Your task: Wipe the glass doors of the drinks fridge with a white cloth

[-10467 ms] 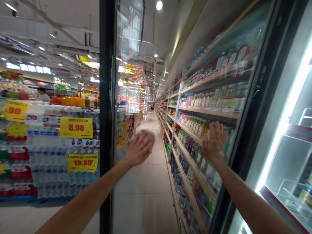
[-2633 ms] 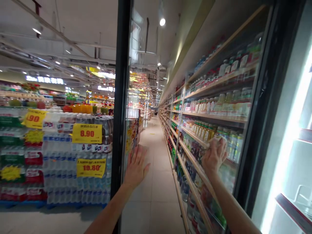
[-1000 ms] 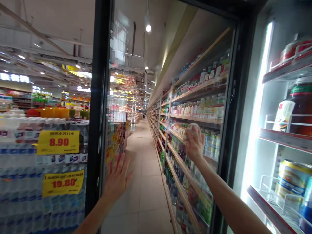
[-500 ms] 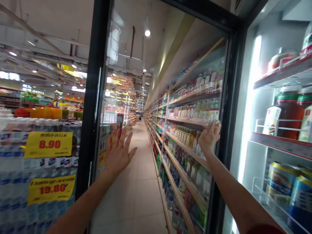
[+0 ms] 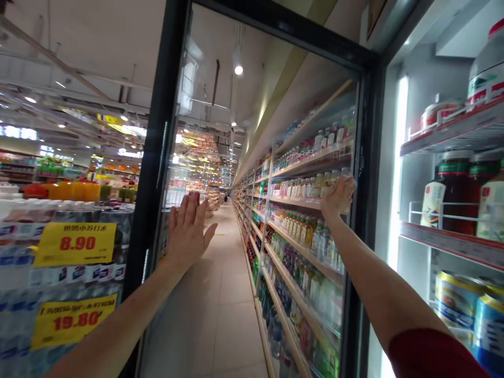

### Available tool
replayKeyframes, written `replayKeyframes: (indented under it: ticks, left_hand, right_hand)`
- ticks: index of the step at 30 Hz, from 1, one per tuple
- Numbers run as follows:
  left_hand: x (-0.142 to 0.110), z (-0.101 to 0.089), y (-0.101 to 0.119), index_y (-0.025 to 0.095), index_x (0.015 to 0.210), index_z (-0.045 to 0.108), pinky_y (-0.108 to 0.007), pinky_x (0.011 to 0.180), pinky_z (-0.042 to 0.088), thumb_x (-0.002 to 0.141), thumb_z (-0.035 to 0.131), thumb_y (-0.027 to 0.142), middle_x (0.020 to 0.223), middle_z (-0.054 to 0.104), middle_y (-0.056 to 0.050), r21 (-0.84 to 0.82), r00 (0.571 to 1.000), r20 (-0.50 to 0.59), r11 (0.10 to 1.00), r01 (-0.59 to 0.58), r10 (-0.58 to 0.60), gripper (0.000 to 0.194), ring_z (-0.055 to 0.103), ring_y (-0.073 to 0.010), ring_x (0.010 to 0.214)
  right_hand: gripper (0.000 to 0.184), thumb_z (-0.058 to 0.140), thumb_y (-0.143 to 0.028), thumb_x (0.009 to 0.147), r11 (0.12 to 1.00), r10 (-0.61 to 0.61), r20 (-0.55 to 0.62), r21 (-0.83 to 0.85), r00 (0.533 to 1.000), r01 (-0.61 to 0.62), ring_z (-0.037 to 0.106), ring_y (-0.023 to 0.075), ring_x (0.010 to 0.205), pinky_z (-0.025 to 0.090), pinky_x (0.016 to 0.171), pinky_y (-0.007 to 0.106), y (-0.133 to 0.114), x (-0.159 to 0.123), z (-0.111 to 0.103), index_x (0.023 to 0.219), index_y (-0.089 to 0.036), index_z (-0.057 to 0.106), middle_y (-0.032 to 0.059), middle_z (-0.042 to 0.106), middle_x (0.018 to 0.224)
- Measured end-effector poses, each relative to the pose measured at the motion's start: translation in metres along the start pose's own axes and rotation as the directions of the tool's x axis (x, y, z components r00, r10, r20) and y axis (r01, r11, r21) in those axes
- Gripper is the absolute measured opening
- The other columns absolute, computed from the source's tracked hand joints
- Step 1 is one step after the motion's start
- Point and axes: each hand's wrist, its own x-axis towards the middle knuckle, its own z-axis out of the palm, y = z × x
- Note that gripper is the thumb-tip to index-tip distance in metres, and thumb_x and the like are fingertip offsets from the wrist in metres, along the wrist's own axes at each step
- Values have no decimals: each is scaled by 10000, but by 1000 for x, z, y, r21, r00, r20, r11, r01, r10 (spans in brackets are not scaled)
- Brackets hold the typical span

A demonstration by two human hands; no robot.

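Observation:
A glass door (image 5: 236, 152) with a black frame stands swung out in front of me, shelves of bottles showing through it. My left hand (image 5: 189, 231) lies flat with its fingers spread against the pane, near the frame's left side. Near the hinge side, my right hand (image 5: 335, 198) presses a pale, crumpled cloth (image 5: 349, 184) to the glass. Most of the cloth is hidden under the fingers.
At right is a lit fridge with wire-fronted shelves (image 5: 452, 239), dark bottles (image 5: 452, 178) and drink cans (image 5: 454, 296). Stacked water packs with yellow price signs (image 5: 74, 244) stand at left. A tiled aisle (image 5: 220, 315) runs behind the glass.
My right hand has moved up the glass with the cloth. My left hand has shifted slightly upward, still flat. The view has tilted a little upward.

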Motion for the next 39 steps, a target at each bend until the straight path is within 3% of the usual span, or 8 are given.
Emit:
replayKeyframes:
  ticks: [7,11,14,19,25,31,36,39]
  left_hand:
    - [22,-1,5,174,1375,241,-508,1081,117,839,418,407,1454,220,-136,8,998,-34,999,43,-43,610,140,-269,1360]
    - [19,-2,5,189,1379,229,-510,1078,120,838,418,396,1460,204,-125,24,999,-24,999,42,-41,610,133,-272,1360]
    - [19,-1,3,192,1384,212,-510,1075,125,839,417,388,1463,193,-124,22,999,-29,999,40,-40,614,125,-272,1362]
    - [18,5,-1,194,1385,207,-512,1074,134,836,428,395,1457,213,-124,5,998,-50,1000,29,-29,625,133,-270,1361]
    - [18,7,-3,177,1368,259,-502,1071,152,835,430,407,1450,230,-133,23,999,-43,999,25,-24,605,156,-270,1356]
    - [27,-18,-30,175,1371,247,-471,1091,122,865,373,333,1420,308,-114,60,998,-43,997,-45,47,545,199,-223,1347]
    - [36,-34,-47,125,1372,227,-449,1091,153,875,334,318,1408,321,-151,17,991,-128,999,29,-26,544,217,-217,1342]
    - [34,-37,-50,128,1380,188,-416,1091,184,877,324,322,1431,275,-155,-70,982,-185,997,19,-32,557,194,-203,1350]
  right_hand:
    - [462,360,-307,849,551,-820,267,136,506,823,139,199,1364,149,1088,476,-62,-35,1,1310,-320,390,-15,291,1447]
    - [484,320,-292,847,915,-402,81,-16,912,404,195,261,1342,217,1025,570,-54,-5,4,1327,-257,372,62,257,1457]
    - [497,307,-299,857,937,-349,60,-10,935,350,174,284,1346,232,1015,570,-74,-13,9,1348,-233,344,84,230,1465]
    - [477,372,-330,854,363,-922,214,196,322,911,120,202,1367,130,1088,490,-120,-64,13,1330,-322,347,-15,263,1459]
    - [464,305,-291,872,875,-475,36,119,879,468,148,280,1351,151,1041,583,-140,-22,26,1327,-231,370,70,254,1455]
    - [454,358,-342,874,306,-950,145,242,278,921,135,219,1361,126,1087,512,-183,-62,26,1325,-288,358,-13,282,1452]
    - [457,333,-295,879,697,-717,129,168,685,697,161,268,1351,152,1053,571,-207,-46,28,1329,-220,365,59,260,1459]
    - [480,360,-301,866,567,-823,127,251,554,784,132,266,1358,135,1069,563,-211,-85,25,1338,-214,355,48,264,1458]
